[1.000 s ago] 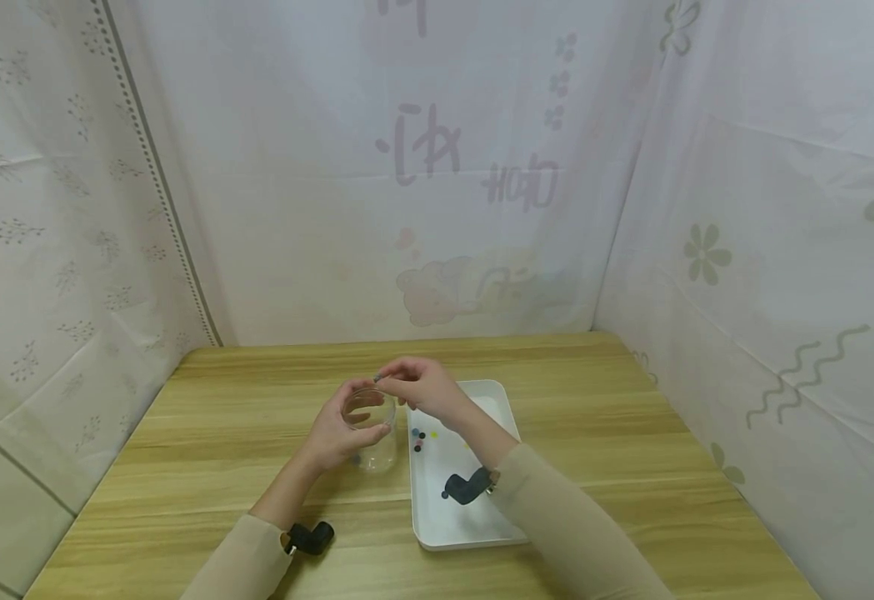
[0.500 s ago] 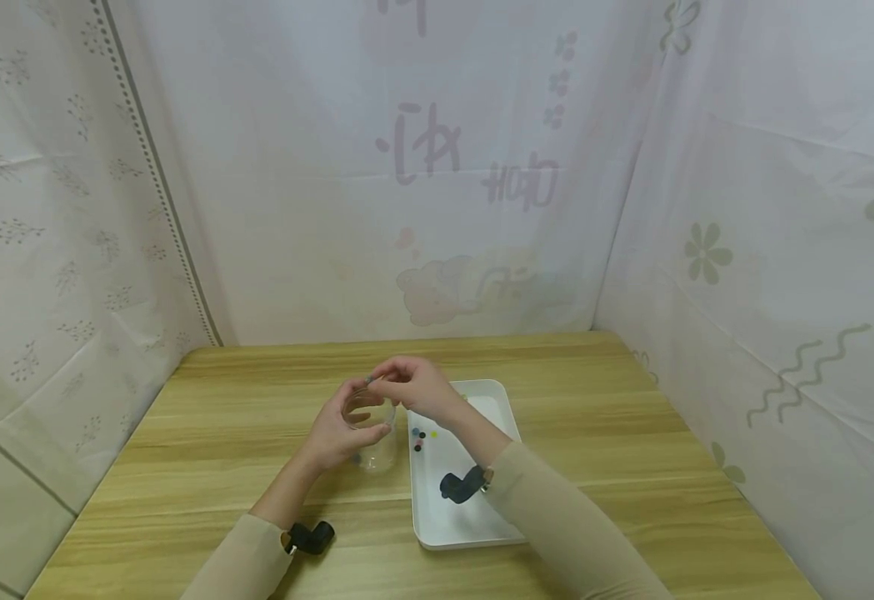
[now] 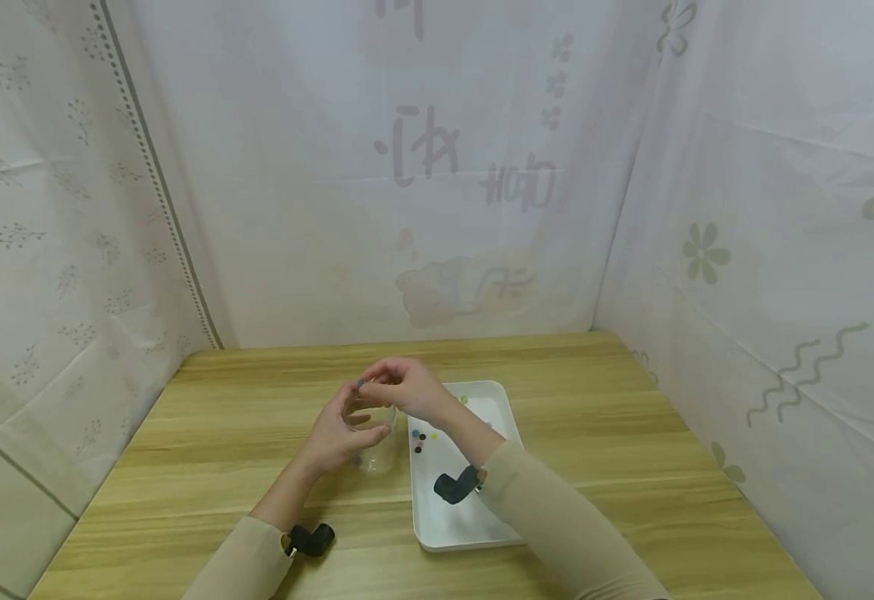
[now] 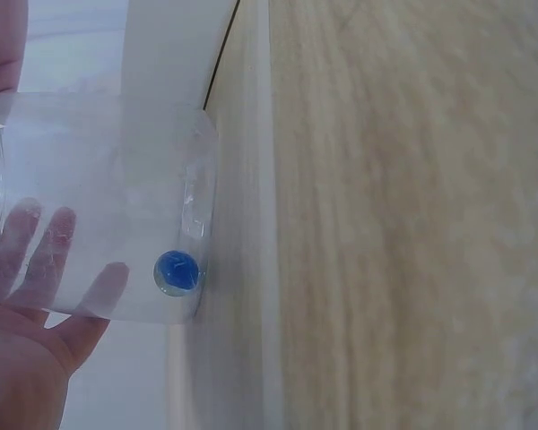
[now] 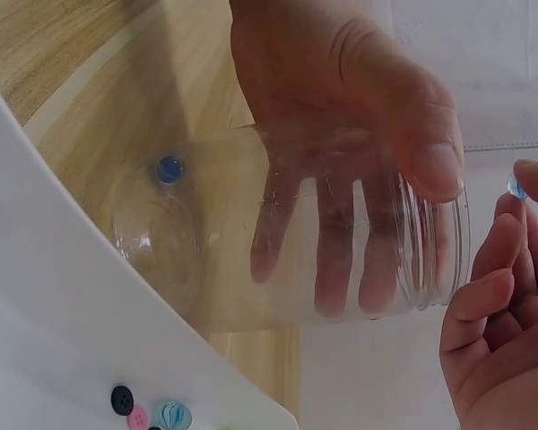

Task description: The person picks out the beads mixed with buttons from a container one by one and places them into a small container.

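My left hand (image 3: 334,432) grips a clear jar (image 5: 224,233) that stands on the table, its thumb and fingers curled round the upper part. Inside, at the jar's bottom, lies a blue marble (image 4: 177,272). Over the jar's open mouth, my right hand (image 3: 409,392) pinches a light blue marble (image 5: 516,187) between thumb and finger. The right hand hides part of the mouth in the head view. Right of the jar lies a white tray (image 3: 440,529). It holds a black button (image 5: 122,400), a pink button (image 5: 138,417) and another blue marble (image 5: 173,415), among other small pieces.
The wooden table (image 3: 257,400) carries the jar and tray. Patterned curtains (image 3: 317,208) enclose its back and both sides. A small yellow piece (image 3: 435,436) sits near the tray's left edge. My right forearm (image 3: 549,517) passes over the tray.
My right hand has moved a little left with its marble, from the jar's right rim to over the mouth. The left hand and jar stay in place.
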A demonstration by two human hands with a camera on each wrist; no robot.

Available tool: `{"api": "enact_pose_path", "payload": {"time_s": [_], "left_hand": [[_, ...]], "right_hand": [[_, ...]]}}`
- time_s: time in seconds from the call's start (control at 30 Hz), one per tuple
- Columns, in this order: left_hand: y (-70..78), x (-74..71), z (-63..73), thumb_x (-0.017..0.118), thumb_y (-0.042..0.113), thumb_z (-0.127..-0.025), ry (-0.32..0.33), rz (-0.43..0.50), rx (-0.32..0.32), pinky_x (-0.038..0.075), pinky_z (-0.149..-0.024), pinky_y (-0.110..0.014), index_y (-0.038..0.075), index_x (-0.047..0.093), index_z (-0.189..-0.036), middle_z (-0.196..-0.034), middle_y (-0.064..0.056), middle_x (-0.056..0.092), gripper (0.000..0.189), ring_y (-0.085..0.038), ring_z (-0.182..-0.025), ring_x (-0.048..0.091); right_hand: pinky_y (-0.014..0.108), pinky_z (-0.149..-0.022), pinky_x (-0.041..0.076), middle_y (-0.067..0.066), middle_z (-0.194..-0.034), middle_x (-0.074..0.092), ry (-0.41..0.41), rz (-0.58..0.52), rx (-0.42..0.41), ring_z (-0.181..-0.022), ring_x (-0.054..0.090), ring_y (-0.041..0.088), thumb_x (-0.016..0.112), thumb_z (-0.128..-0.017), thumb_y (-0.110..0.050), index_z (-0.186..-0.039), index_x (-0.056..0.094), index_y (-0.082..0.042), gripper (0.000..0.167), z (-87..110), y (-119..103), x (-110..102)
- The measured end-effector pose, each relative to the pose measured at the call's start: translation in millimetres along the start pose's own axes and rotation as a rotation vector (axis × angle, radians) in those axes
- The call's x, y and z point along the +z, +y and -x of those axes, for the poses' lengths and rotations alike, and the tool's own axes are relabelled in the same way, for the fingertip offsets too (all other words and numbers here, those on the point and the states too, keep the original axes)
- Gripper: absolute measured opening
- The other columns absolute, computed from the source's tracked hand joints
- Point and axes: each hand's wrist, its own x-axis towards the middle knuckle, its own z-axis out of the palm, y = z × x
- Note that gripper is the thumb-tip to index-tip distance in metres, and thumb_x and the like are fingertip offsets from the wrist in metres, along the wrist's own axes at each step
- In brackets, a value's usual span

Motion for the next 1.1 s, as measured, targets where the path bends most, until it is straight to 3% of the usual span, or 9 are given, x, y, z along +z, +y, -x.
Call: {"api": "enact_pose_path", "payload": {"time_s": [0.47, 0.73, 0.9, 1.1], "left_hand": [[-4.0, 0.3, 0.1, 0.087, 0.018, -0.091, 0.014, 0.020, -0.021, 0.051, -0.119, -0.063, 0.013, 0.046, -0.159, -0.159, -0.014, 0.057, 0.079, -0.044, -0.148, 0.055], [-1.6, 1.2, -0.2, 0.087, 0.017, -0.092, 0.015, 0.016, -0.009, 0.050, -0.119, -0.065, 0.014, 0.050, -0.152, -0.149, -0.017, 0.064, 0.071, -0.042, -0.142, 0.060], [-0.6, 1.5, -0.4, 0.087, 0.014, -0.092, 0.021, 0.024, 0.003, 0.050, -0.118, -0.066, 0.007, 0.049, -0.152, -0.145, -0.022, 0.065, 0.072, -0.042, -0.140, 0.061], [0.7, 1.4, -1.1, 0.087, 0.013, -0.091, 0.026, 0.015, 0.010, 0.050, -0.117, -0.067, 0.004, 0.048, -0.152, -0.144, -0.020, 0.066, 0.073, -0.043, -0.139, 0.061]], "right_hand": [[0.028, -0.076, 0.054, -0.005, -0.099, 0.076, 0.017, 0.043, -0.032, -0.089, 0.068, 0.012, 0.081, -0.100, -0.034, -0.116, 0.080, -0.022, 0.020, -2.0, 1, 6], [0.029, -0.075, 0.054, 0.000, -0.109, 0.073, 0.060, -0.008, -0.019, -0.090, 0.064, 0.015, 0.078, -0.102, -0.037, -0.135, 0.074, -0.015, 0.041, -1.5, 7, -3], [0.034, -0.074, 0.056, 0.002, -0.121, 0.072, 0.085, -0.059, -0.008, -0.094, 0.067, 0.020, 0.076, -0.103, -0.040, -0.140, 0.070, -0.024, 0.041, 1.1, 15, -14], [0.031, -0.070, 0.055, 0.004, -0.125, 0.071, 0.109, -0.112, -0.013, -0.097, 0.068, 0.027, 0.077, -0.102, -0.039, -0.142, 0.069, -0.024, 0.044, 5.1, 24, -26]]}}
